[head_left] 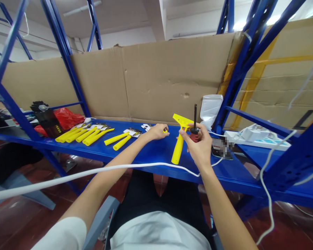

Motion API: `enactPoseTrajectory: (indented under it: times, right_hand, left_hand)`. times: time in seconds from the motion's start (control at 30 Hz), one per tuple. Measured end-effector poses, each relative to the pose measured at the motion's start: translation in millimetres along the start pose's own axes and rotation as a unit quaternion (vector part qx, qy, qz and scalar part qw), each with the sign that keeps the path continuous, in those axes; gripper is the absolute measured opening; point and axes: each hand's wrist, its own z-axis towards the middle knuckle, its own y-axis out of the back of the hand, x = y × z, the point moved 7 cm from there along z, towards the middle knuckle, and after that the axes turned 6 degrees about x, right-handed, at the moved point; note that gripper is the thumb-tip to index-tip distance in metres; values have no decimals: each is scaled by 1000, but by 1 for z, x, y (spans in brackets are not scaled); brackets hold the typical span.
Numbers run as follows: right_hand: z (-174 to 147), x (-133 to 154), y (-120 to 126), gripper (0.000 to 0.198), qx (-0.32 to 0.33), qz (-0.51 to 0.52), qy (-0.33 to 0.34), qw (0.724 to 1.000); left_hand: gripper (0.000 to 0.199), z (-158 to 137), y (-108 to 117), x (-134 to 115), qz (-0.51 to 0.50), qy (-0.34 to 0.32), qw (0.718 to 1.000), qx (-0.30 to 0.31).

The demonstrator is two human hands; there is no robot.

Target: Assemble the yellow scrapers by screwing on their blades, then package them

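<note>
My right hand (200, 144) is closed around a screwdriver (194, 136) with a red and black handle, its dark shaft pointing up. The same hand grips a yellow scraper handle (177, 149) with a wide T-shaped head, held tilted above the shelf's front. Left of it, my left hand (158, 132) is closed with its fingers curled, a small yellow piece (165, 131) showing between them. Two yellow-handled scrapers (122, 141) with black-and-white heads or labels lie left of that hand. Further left, several more yellow-handled scrapers (90, 136) lie in a row.
The blue metal shelf (146, 152) has a cardboard wall (172, 76) behind it. A black box (45, 119) and red plastic bag (67, 118) stand left. A white packet (211, 109), phone (221, 149) and power strip (258, 137) are right. A white cable (94, 171) crosses in front.
</note>
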Motion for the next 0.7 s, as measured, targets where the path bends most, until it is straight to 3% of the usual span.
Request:
enactPoseTrajectory:
  times: [0.1,0.23,0.43,0.7]
  right_hand:
    - [1,-1,0,56,1,7,10,1000]
    - [0,-4,-4,53,12,14,13,1000]
    - [-1,-5,-10,53,32,21,24,999]
    - [-2,-7,-7,58,23,-9,11,1000]
  left_hand:
    - [31,35,-12,2,58,34,997,26]
    - [34,45,-30,9,101,35,994,37]
    - [33,39,-36,17,84,-38,995,28]
    - [21,40,-35,3,21,-134,991,5]
